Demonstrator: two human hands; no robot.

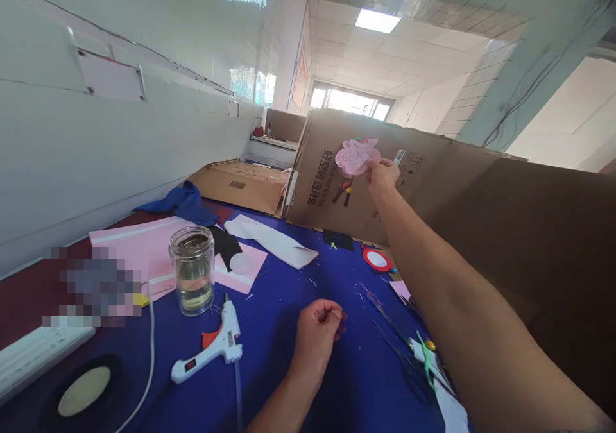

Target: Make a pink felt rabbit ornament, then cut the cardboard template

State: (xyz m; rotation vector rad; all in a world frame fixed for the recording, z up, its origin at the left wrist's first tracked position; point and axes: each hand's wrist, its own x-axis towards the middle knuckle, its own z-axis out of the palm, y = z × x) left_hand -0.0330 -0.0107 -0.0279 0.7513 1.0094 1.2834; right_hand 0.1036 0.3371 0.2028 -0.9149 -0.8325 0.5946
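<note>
My right hand (384, 175) reaches far out and pinches the edge of a pink paper flower cut-out (356, 157). The cut-out is up in front of a brown cardboard panel (433, 170); whether it touches the panel, I cannot tell. Dark and yellow hanging pieces (344, 191) show just below the flower. Low over the blue tabletop (274, 317), my left hand (320, 327) is closed, fingers curled and thumb pressed to them; anything inside is hidden. To its left lies a white glue gun (216, 343) with an orange trigger.
A glass jar (192, 272) holding liquid stands behind the glue gun. Scissors (399, 343) lie near my right forearm, beside a red-rimmed round piece (376, 260). Pink paper (149, 247), a white strip (269, 240) and a blue cloth (183, 202) lie farther back.
</note>
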